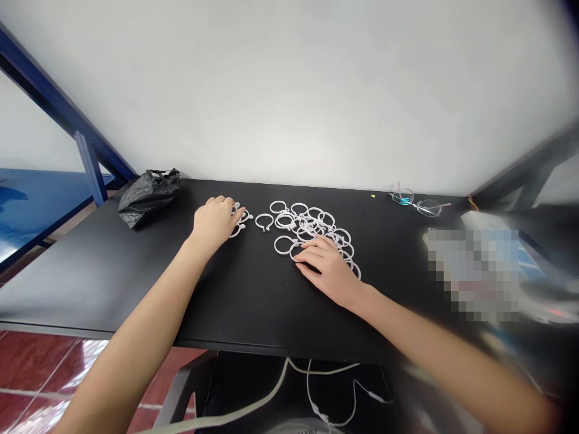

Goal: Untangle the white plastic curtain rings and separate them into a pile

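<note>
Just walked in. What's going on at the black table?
A person works bare-handed at a black table. Their left hand rests curled over a small cluster of white rings; whether it grips any is unclear. Their right hand lies flat on the near edge of a larger pile of white rings. A black bag sits far left, eyeglasses far right.

white plastic rings [312, 226], flat, mid-table

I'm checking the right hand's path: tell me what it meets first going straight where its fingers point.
The white ring on the left edge of the pile; the right hand seems to touch it already, though depth is unclear.
</note>
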Demonstrator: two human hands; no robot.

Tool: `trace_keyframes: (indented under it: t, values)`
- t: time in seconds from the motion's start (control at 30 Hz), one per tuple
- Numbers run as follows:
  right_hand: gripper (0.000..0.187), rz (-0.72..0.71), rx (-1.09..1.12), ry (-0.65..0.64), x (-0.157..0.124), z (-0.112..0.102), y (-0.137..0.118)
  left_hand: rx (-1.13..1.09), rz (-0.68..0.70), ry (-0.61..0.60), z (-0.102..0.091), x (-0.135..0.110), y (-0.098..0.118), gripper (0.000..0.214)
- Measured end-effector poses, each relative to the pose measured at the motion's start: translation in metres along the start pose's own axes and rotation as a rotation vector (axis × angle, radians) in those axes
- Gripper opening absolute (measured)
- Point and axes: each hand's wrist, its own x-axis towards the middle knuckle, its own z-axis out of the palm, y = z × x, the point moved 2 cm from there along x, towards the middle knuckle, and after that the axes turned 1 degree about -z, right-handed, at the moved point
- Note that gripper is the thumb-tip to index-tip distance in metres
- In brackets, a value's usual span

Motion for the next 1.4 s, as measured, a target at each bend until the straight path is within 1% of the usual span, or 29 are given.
trace_keyframes:
  t: [0.13,0.27,0.33,0.4,0.5,0.6,0.67,0.73,0.9,1.07,1.17,1.3,1.4]
  values:
    - [0.013,-0.010,0.009,0.057,0.001,-0.003,0.000,0.000,-0.002,-0.086,-0.001,-0.002,0.002,0.035]
    - [0.013,-0.002,0.052,0.117,0.003,-0.008,-0.001,0.023,0.001,-0.130,-0.003,-0.004,0.004,0.036]
    - [0.013,0.001,0.055,0.154,0.004,-0.010,-0.001,0.036,0.014,-0.128,-0.004,-0.005,0.005,0.036]
    - [0.012,0.000,0.044,0.189,0.005,-0.011,-0.001,0.036,0.035,-0.091,-0.003,-0.005,0.005,0.036]
    - [0.012,0.017,0.019,0.237,0.005,-0.012,0.000,-0.020,0.068,-0.049,-0.001,-0.004,0.006,0.038]
    - [0.013,0.055,-0.009,0.266,0.005,-0.014,0.002,-0.088,0.079,-0.107,0.001,-0.003,0.006,0.037]
    - [0.014,0.067,-0.027,0.254,0.005,-0.015,0.004,-0.114,0.083,-0.155,0.000,-0.002,0.007,0.037]
    - [0.014,0.060,-0.046,0.237,0.005,-0.018,0.006,-0.129,0.090,-0.179,-0.001,-0.001,0.007,0.035]
    - [0.013,0.055,-0.096,0.250,0.007,-0.025,0.009,-0.153,0.068,-0.189,-0.007,0.000,0.003,0.027]
    - [0.009,0.053,-0.096,0.342,0.006,-0.033,0.013,-0.153,0.025,-0.227,-0.011,-0.002,-0.004,0.024]
    - [0.012,0.045,-0.067,0.390,0.005,-0.036,0.016,-0.143,0.013,-0.248,-0.014,-0.005,-0.006,0.023]
    - [0.015,0.018,-0.034,0.440,0.005,-0.036,0.018,-0.146,0.015,-0.234,-0.016,-0.006,-0.006,0.020]
    - [0.017,0.007,-0.022,0.473,0.005,-0.036,0.016,-0.146,0.031,-0.197,-0.014,-0.005,0.000,0.020]
